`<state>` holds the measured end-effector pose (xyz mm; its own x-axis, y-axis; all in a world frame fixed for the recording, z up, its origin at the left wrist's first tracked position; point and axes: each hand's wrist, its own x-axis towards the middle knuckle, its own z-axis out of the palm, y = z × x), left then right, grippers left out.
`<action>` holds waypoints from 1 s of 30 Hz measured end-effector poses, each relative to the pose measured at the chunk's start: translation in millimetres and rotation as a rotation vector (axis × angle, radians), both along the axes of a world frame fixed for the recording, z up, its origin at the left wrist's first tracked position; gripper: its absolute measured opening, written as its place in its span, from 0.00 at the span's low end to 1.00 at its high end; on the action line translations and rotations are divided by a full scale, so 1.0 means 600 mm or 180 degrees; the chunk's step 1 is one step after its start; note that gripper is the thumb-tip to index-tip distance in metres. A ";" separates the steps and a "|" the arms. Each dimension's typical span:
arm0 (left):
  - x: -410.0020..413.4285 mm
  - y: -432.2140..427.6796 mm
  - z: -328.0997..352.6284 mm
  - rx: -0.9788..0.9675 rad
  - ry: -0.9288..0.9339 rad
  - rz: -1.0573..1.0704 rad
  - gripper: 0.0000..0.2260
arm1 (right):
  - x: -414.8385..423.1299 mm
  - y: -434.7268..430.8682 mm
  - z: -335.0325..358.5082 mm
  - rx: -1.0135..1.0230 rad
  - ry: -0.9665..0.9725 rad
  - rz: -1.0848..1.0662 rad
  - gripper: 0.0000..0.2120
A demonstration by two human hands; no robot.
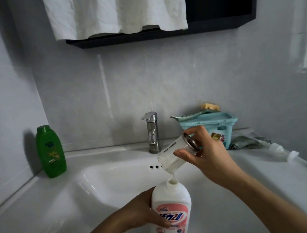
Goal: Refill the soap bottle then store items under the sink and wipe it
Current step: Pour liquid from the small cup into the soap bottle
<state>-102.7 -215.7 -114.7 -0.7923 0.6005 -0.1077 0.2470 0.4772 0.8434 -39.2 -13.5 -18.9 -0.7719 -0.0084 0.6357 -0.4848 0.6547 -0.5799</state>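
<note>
While right grip [209,155] clasps tilted jar [171,154] and left grip [142,209] clasps soap bottle [171,199], wobble could spill past neck [172,182]

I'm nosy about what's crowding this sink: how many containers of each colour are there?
Green: 1, the green bottle
White: 1, the soap bottle
Clear: 1, the clear jar
Teal: 1, the teal box
Total: 4
</note>
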 end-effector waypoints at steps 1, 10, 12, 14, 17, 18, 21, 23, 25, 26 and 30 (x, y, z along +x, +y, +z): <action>0.000 0.000 0.000 0.0003 -0.0004 -0.0002 0.29 | 0.000 0.000 0.000 -0.0004 -0.0001 -0.0005 0.23; 0.003 0.001 0.002 0.0031 0.0021 -0.0036 0.31 | 0.003 -0.001 0.002 -0.0018 -0.0035 -0.0037 0.23; 0.003 0.001 0.002 0.0024 0.0023 -0.0033 0.31 | 0.004 -0.002 0.003 -0.0007 -0.0047 -0.0038 0.23; 0.003 0.001 0.003 0.0020 0.0036 -0.0043 0.31 | 0.005 -0.002 0.003 -0.0018 -0.0026 -0.0034 0.23; 0.003 0.002 0.003 0.0036 0.0051 -0.0055 0.30 | 0.005 -0.002 0.004 -0.0027 0.0002 -0.0030 0.23; 0.003 0.002 0.003 0.0044 0.0048 -0.0057 0.30 | 0.005 -0.002 0.004 -0.0021 0.0003 -0.0030 0.23; 0.003 0.001 0.003 0.0069 0.0012 -0.0051 0.30 | 0.005 -0.001 0.003 -0.0016 -0.0001 -0.0025 0.23; 0.003 0.001 0.003 0.0070 -0.0007 -0.0057 0.31 | 0.005 -0.001 0.003 -0.0014 -0.0029 -0.0022 0.23; 0.003 0.001 0.003 0.0076 -0.0008 -0.0052 0.31 | 0.004 -0.001 0.004 -0.0016 -0.0045 -0.0017 0.23; 0.004 0.001 0.003 0.0075 -0.0003 -0.0051 0.31 | 0.004 -0.001 0.004 -0.0020 -0.0050 -0.0013 0.23; 0.004 0.001 0.003 0.0067 0.0007 -0.0050 0.30 | 0.004 -0.001 0.004 -0.0024 -0.0029 0.0002 0.23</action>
